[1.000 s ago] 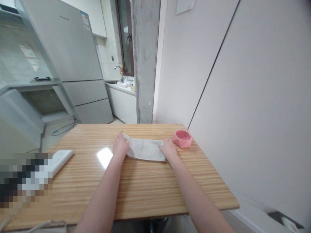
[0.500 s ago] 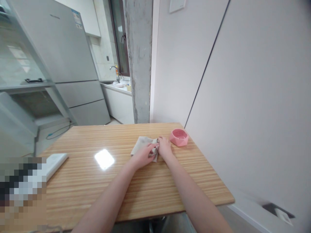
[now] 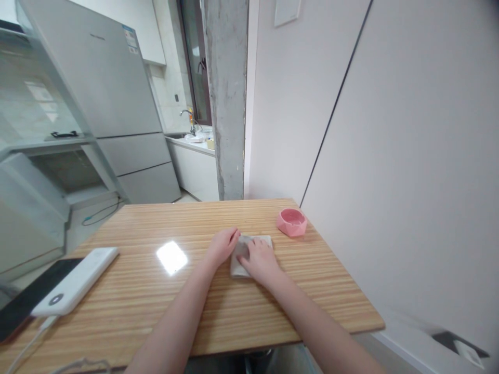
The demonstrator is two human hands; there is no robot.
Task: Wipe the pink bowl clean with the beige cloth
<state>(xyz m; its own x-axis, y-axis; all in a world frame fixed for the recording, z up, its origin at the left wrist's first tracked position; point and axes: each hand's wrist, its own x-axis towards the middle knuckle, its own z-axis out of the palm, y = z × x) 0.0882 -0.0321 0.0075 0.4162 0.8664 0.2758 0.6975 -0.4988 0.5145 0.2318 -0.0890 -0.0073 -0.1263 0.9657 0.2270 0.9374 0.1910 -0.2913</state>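
Observation:
A small grey cloth (image 3: 238, 259), folded into a compact rectangle, lies on the wooden table (image 3: 218, 311). My right hand (image 3: 260, 261) rests flat on top of it, covering most of it. My left hand (image 3: 223, 245) lies just left of the cloth, its fingertips touching the cloth's far left edge. Neither hand grips the cloth; both press with fingers spread loosely.
A pink faceted dish (image 3: 292, 222) sits at the table's far right, close to the white wall. A white power bank (image 3: 76, 280) on a dark phone, with a cable, lies at the near left. A fridge (image 3: 113, 104) and concrete pillar (image 3: 228, 98) stand beyond.
The cloth was spread wide between both hands, then folded over from left to right. It is now a small rectangle with my right hand flat on it.

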